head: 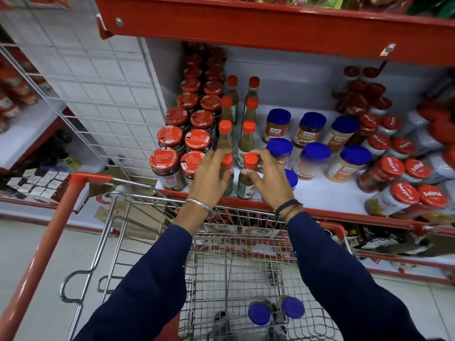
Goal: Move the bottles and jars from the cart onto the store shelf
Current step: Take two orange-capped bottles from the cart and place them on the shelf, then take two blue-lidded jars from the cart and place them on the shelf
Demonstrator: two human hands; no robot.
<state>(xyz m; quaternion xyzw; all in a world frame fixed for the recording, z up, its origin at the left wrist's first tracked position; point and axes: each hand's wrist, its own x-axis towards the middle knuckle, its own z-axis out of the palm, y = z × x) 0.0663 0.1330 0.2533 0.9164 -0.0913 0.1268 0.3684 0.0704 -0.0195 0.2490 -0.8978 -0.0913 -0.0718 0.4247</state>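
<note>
Two orange-capped sauce bottles stand at the front edge of the white store shelf. My left hand is wrapped around the left bottle, hiding most of its body. My right hand pinches the neck and cap of the right bottle. Behind them run two rows of the same bottles. Down in the wire cart lie two blue-lidded jars near its close end.
Red-lidded dark jars fill the shelf to the left of the bottles. Blue-lidded jars and red-lidded Mapro jars fill the right. A red upper shelf overhangs. The cart's orange handle bar runs along the left.
</note>
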